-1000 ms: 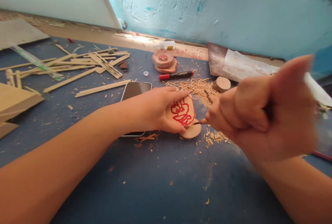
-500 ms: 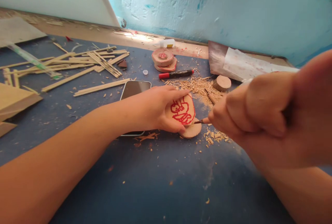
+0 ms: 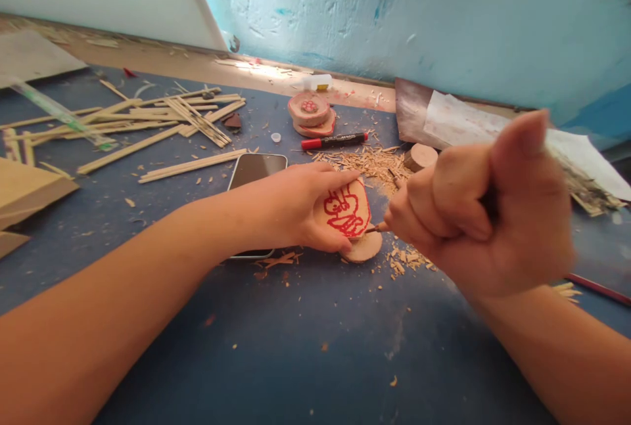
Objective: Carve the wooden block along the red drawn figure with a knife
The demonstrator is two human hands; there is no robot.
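My left hand [image 3: 315,205] pinches a flat wood slice [image 3: 349,211] by its edges, thumb on the near side and fingers on the far side. Red marker lines form a drawing on its face. Under its near right edge lies a round wood slice [image 3: 365,249]. My right hand [image 3: 473,215] is wrapped in a fist, thumb up, round a thin carving tool [image 3: 377,228]. The dark tip meets the drawn slice's lower right edge; the handle is hidden in the fist. Beyond that fist, a second thin tool [image 3: 396,179] points into the shavings, its rear hidden.
Behind the hands are wood shavings [image 3: 367,165], a red-capped marker [image 3: 335,141], stacked carved slices [image 3: 310,113] and a small wood block [image 3: 420,157]. A phone [image 3: 256,169] lies partly under my left forearm. Wooden sticks [image 3: 162,119] spread left; papers [image 3: 458,119] lie back right.
My right fist has drawn slightly left and away from the camera, exposing papers and a red stick at right. My left hand and the wood slice have stayed nearly still.
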